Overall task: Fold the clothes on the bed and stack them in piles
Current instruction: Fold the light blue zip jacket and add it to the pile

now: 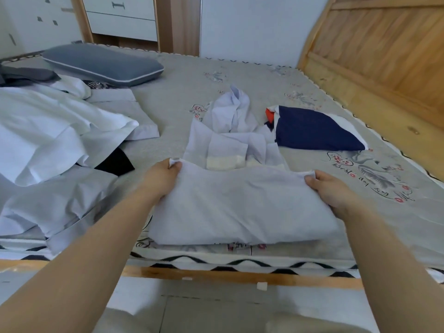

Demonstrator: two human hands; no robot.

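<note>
Arms reach forward over the bed [264, 75]; left hand [160, 178] and right hand [332, 191] each pinch a corner of the pale shirt [235, 207], fingers clamped on cloth.

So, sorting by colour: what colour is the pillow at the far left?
Grey-blue with pale piping, the pillow shows in the head view.

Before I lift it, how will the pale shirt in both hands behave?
Probably floppy: the pale shirt sags between the left hand and the right hand, each pinching a corner. Likely light, since the thin cloth wrinkles easily. Its unfolded far end would probably trail on the bed.
</note>
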